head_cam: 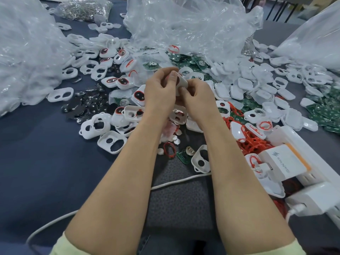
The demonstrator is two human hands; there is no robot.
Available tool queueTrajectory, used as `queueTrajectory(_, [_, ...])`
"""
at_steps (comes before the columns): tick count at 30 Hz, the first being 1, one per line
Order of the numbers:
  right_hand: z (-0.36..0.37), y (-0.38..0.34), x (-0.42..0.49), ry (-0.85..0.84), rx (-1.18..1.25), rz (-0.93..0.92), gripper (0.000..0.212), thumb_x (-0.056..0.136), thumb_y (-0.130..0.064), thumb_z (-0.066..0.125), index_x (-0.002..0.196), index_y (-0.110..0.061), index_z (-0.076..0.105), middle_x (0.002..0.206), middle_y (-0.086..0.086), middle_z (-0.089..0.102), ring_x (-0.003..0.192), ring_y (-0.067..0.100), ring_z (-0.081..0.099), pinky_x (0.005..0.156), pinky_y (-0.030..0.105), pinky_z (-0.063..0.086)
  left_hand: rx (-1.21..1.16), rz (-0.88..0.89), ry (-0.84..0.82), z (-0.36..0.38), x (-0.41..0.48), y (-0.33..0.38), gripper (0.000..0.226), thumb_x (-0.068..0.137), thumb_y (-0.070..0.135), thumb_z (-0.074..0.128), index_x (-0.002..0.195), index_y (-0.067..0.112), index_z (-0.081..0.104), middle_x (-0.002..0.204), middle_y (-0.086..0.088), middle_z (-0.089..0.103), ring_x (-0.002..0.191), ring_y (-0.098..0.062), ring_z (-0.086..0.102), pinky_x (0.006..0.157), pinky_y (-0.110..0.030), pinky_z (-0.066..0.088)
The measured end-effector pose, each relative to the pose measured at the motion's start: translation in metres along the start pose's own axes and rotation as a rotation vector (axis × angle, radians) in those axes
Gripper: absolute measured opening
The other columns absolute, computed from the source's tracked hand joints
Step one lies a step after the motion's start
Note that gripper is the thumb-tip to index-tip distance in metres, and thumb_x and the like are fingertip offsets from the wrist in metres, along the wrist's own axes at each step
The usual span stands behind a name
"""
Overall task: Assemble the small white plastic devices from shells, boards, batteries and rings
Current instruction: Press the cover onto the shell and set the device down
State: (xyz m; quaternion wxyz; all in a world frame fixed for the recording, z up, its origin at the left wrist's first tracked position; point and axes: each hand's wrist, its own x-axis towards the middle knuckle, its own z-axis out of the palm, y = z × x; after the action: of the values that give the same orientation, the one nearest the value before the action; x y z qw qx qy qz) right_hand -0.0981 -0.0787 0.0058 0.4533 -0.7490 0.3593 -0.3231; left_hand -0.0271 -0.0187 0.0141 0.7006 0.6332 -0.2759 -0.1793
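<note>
Head view: I have the left hand [160,91] and right hand [197,97] raised together over the counter [46,162]. The fingers of both are curled in and pinching one small white shell [182,82] between them, above the heap of loose shells [131,112]. It looks to me like a press-fit step. I would squeeze evenly around the rim, thumbs opposite each other. The inside is hidden from me, so I would feel for a crooked seat before pressing hard.

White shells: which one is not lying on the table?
The shell held up between the left hand and the right hand, both gripping it; the rest lie heaped on the table.
</note>
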Motion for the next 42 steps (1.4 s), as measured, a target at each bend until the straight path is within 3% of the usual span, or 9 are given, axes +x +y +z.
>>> queueTrajectory(6, [0.006, 0.000, 0.002, -0.046, 0.013, 0.060, 0.017, 0.094, -0.007, 0.052, 0.106, -0.003, 0.062, 0.102, 0.018, 0.068, 0.096, 0.033, 0.066, 0.089, 0.051, 0.052, 0.011, -0.010, 0.025, -0.002, 0.003, -0.002, 0.013, 0.097, 0.013, 0.054, 0.098, 0.016, 0.067, 0.092, 0.000, 0.067, 0.093, -0.014, 0.063, 0.092, -0.039, 0.053])
queueTrajectory(11, [0.000, 0.000, -0.001, -0.149, 0.140, 0.052, 0.009, 0.096, -0.007, 0.053, 0.097, -0.009, 0.062, 0.098, 0.016, 0.070, 0.090, 0.027, 0.070, 0.086, 0.046, 0.056, -0.059, -0.045, 0.060, -0.004, 0.004, -0.005, 0.007, 0.096, 0.017, 0.058, 0.091, 0.022, 0.061, 0.085, 0.007, 0.065, 0.076, -0.006, 0.061, 0.062, -0.020, 0.048])
queueTrajectory(15, [-0.002, 0.000, 0.000, -0.120, 0.219, 0.101, 0.009, 0.093, -0.007, 0.059, 0.102, -0.004, 0.060, 0.097, 0.018, 0.069, 0.089, 0.029, 0.070, 0.086, 0.047, 0.056, -0.052, -0.009, 0.024, -0.001, 0.002, -0.004, 0.011, 0.095, 0.014, 0.058, 0.088, 0.023, 0.059, 0.084, 0.006, 0.066, 0.079, -0.005, 0.063, 0.071, -0.021, 0.053])
queueTrajectory(21, [0.000, -0.002, -0.003, -0.076, 0.394, 0.125, 0.006, 0.091, -0.003, 0.062, 0.088, -0.005, 0.057, 0.085, 0.018, 0.067, 0.074, 0.025, 0.069, 0.074, 0.038, 0.060, -0.046, -0.002, 0.004, 0.000, -0.001, -0.002, 0.011, 0.091, 0.015, 0.063, 0.089, 0.025, 0.059, 0.094, -0.001, 0.068, 0.092, -0.018, 0.065, 0.089, -0.042, 0.055])
queueTrajectory(24, [0.005, -0.003, -0.004, -0.035, 0.386, 0.118, 0.010, 0.090, -0.004, 0.064, 0.083, -0.007, 0.058, 0.083, 0.017, 0.068, 0.074, 0.027, 0.069, 0.074, 0.039, 0.060, -0.049, -0.001, -0.017, -0.001, -0.001, -0.002, 0.015, 0.088, 0.014, 0.066, 0.091, 0.027, 0.058, 0.094, 0.002, 0.066, 0.088, -0.014, 0.064, 0.088, -0.039, 0.056])
queueTrajectory(28, [0.002, -0.004, -0.006, -0.054, 0.550, 0.134, 0.008, 0.093, -0.006, 0.059, 0.085, -0.006, 0.059, 0.078, 0.011, 0.068, 0.065, 0.015, 0.069, 0.061, 0.025, 0.055, -0.081, 0.001, -0.070, 0.001, -0.002, -0.001, 0.019, 0.093, 0.012, 0.060, 0.107, 0.024, 0.058, 0.099, 0.001, 0.065, 0.088, -0.011, 0.063, 0.087, -0.031, 0.055])
queueTrajectory(31, [-0.001, -0.003, -0.003, -0.068, 0.601, 0.107, 0.011, 0.097, -0.003, 0.051, 0.092, -0.006, 0.061, 0.088, 0.012, 0.069, 0.076, 0.017, 0.070, 0.071, 0.026, 0.056, -0.071, -0.007, -0.027, 0.001, -0.001, -0.002, 0.013, 0.096, 0.017, 0.057, 0.109, 0.016, 0.058, 0.100, -0.004, 0.068, 0.088, -0.013, 0.063, 0.083, -0.028, 0.053])
queueTrajectory(36, [-0.002, -0.002, -0.003, -0.070, 0.514, 0.107, 0.014, 0.098, -0.003, 0.048, 0.103, -0.002, 0.061, 0.098, 0.019, 0.070, 0.081, 0.019, 0.071, 0.071, 0.026, 0.057, 0.056, 0.035, 0.006, 0.001, 0.000, -0.004, 0.005, 0.097, 0.018, 0.055, 0.101, 0.017, 0.053, 0.085, 0.011, 0.059, 0.075, 0.000, 0.057, 0.070, -0.010, 0.046])
queueTrajectory(42, [0.001, -0.001, -0.003, -0.087, 0.390, 0.109, 0.015, 0.095, -0.015, 0.058, 0.096, -0.001, 0.062, 0.095, 0.020, 0.070, 0.080, 0.021, 0.069, 0.075, 0.034, 0.057, 0.194, 0.094, 0.038, 0.002, 0.002, -0.005, 0.007, 0.098, 0.017, 0.052, 0.105, 0.015, 0.051, 0.084, 0.009, 0.053, 0.085, -0.013, 0.055, 0.083, -0.025, 0.046])
